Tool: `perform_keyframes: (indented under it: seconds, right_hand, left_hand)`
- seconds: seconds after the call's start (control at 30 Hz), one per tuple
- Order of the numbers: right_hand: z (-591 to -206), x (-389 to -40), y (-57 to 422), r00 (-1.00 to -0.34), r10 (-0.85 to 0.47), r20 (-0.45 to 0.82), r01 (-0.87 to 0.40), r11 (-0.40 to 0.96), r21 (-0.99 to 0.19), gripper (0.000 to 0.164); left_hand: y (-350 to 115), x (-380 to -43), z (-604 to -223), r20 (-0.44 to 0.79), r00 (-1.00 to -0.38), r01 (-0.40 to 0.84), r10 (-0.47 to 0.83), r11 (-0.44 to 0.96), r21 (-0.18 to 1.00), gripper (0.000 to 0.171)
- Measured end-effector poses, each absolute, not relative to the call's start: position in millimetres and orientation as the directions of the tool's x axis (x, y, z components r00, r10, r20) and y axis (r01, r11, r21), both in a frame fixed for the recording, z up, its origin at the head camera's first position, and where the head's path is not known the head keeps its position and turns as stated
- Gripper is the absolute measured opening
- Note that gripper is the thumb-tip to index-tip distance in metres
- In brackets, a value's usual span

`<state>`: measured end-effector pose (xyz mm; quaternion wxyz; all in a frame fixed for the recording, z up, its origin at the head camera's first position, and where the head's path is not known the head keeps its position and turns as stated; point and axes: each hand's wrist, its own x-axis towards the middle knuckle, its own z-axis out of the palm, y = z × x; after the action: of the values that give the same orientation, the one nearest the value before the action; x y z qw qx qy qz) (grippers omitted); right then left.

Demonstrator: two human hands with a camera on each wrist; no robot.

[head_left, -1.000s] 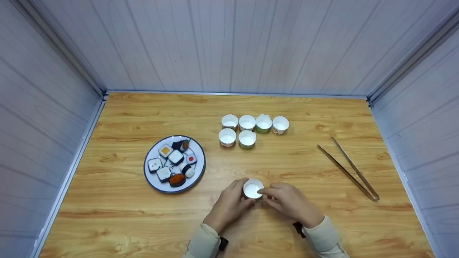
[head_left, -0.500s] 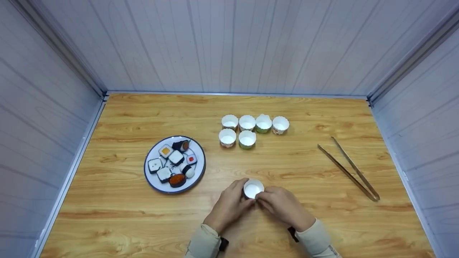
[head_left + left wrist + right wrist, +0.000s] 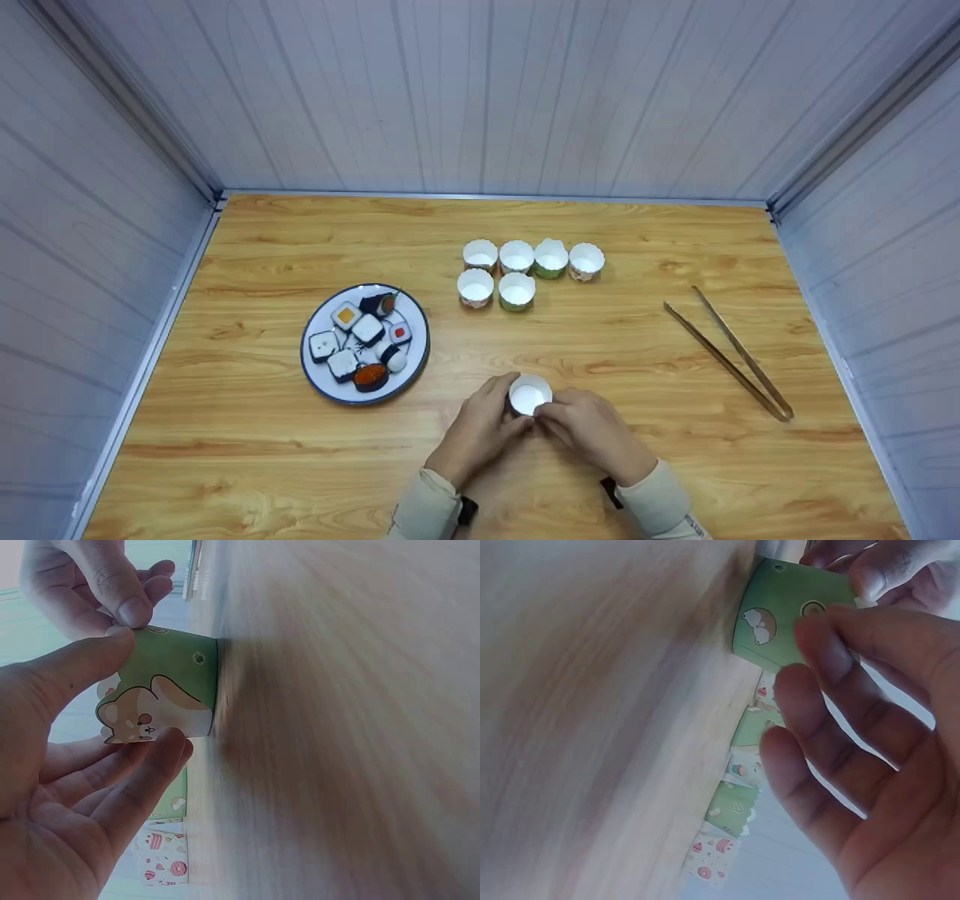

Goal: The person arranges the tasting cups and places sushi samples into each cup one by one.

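R grip [image 3: 592, 435] at near-R rim of green cup [image 3: 166, 679], prev. R side

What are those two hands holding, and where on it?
A round green paper cup, white inside: the left hand grips its sides, the right hand pinches its rim.

Beyond and left of the left hand [image 3: 476, 429], a blue-rimmed plate [image 3: 322, 379] bore a cluster of sushi-like pieces [image 3: 367, 329], while metal tongs [image 3: 724, 360] lay splayed to the right of the right hand [image 3: 592, 431]. Beyond both hands stood six paper cups [image 3: 517, 257] — four in the farther row, two in the nearer — on the wood-grain table [image 3: 262, 465].
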<state>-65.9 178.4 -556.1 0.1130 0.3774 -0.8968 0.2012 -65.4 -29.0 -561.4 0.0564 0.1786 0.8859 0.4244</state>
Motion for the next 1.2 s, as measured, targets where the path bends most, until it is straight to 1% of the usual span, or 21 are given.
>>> perform_keyframes:
  seconds: [0.13,0.23,0.33,0.5,0.67,1.0,1.2]
  right_hand:
    - [-559.7,-66.4,179.5,-0.666,-0.629,0.402,-0.74,0.623,-0.252,0.005]
    - [-560.4,-66.5,179.7,-0.664,-0.617,0.422,-0.74,0.623,-0.254,0.004]
    - [-560.1,-65.7,179.8,-0.676,-0.605,0.422,-0.729,0.632,-0.262,0.006]
    - [-557.9,-63.1,180.6,-0.707,-0.604,0.369,-0.704,0.655,-0.277,0.007]
    - [-551.9,-60.9,181.2,-0.717,-0.607,0.344,-0.696,0.659,-0.287,0.007]
    - [-532.0,-59.7,182.4,-0.718,-0.564,0.409,-0.693,0.636,-0.339,0.013]
    - [-525.0,-69.6,188.3,-0.718,-0.539,0.439,-0.688,0.642,-0.338,0.013]
  left_hand:
    - [-28.8,-65.6,-561.9,0.047,-0.93,0.267,0.365,0.582,0.768,0.064]
    - [-28.6,-66.1,-562.5,0.052,-0.93,0.27,0.363,0.582,0.767,0.065]
    - [-28.6,-66.2,-562.7,0.056,-0.931,0.271,0.361,0.58,0.768,0.065]
    - [-28.7,-66.1,-562.2,0.059,-0.929,0.273,0.365,0.568,0.777,0.063]
    - [-29.2,-65.3,-562.4,0.058,-0.93,0.268,0.362,0.563,0.782,0.061]
    - [-28.3,-65.2,-562.0,0.042,-0.933,0.256,0.357,0.58,0.773,0.062]
    - [-28.8,-66.2,-561.8,0.019,-0.932,0.244,0.362,0.588,0.771,0.062]
